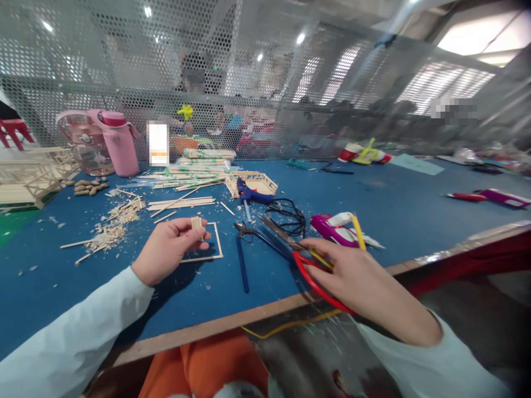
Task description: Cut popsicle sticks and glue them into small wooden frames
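Note:
My left hand [172,246] pinches a small bundle of short pale wooden sticks [196,223] between thumb and fingers. Below it on the blue table lies a thin square frame of sticks [219,243], partly hidden by the hand. In my right hand [348,276] is a pair of red-handled scissors [284,233], held just above the table with the blades pointing to the far left. Blue-handled pliers [241,260] lie between the hands, their jaws spread, partly behind the scissors. Beyond my right hand rests a purple-and-white object [338,228] with a yellow strip.
A blue glue gun [257,194] with a black cord [296,213] leans at a small stick-built structure [267,179]. Loose sticks [182,203] and a pile of cut pieces [118,218] lie left. A pink bottle [120,146] stands behind. Perforated metal mesh [257,72] bounds the back.

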A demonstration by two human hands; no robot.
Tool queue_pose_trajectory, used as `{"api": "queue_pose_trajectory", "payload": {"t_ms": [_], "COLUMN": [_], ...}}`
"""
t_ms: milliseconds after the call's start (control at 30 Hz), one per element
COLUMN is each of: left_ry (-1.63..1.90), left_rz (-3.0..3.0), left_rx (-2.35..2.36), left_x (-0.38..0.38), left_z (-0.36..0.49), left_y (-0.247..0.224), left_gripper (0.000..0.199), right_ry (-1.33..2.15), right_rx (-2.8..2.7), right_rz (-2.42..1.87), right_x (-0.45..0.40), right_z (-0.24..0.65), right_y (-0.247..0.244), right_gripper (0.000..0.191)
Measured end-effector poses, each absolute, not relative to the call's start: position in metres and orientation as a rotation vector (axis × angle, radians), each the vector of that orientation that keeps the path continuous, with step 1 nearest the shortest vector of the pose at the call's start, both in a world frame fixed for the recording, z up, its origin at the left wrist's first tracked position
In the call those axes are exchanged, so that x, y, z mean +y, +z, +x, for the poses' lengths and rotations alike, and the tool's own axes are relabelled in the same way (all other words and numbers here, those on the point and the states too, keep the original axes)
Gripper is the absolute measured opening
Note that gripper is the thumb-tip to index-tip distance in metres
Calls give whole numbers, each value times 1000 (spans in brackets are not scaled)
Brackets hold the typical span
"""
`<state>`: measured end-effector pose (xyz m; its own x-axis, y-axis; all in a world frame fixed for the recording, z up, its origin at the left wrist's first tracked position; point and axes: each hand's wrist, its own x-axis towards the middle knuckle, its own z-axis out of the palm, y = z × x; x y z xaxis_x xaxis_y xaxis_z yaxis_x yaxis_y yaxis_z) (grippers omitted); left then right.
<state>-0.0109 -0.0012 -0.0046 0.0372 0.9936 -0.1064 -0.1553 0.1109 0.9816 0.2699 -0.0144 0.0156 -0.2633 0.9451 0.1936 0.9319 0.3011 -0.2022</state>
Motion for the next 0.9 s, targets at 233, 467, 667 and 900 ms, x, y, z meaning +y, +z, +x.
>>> {"api": "queue_pose_trajectory", "payload": {"t_ms": [233, 467, 667, 900], "left_ry": [1122, 1073, 1021, 1032], "left_rz": [827, 731, 785, 843], "left_rx": [1070, 924, 812, 872], "left_x": [-1, -2, -4, -3], "left_z": [-10, -11, -12, -13], "left_y": [-8, -10, -8, -9], "left_gripper": [21, 13, 15, 16], "right_ry": [-178, -251, 193, 298], "right_rx": [-2502, -2469, -2568, -2382], "right_rz": [-1656, -1086, -528, -438], "right_x": [5, 11, 53, 60], "right_z": [292, 207, 147, 144], "right_y": [-10, 21, 16, -3], "right_gripper": [31, 57, 58, 47]}}
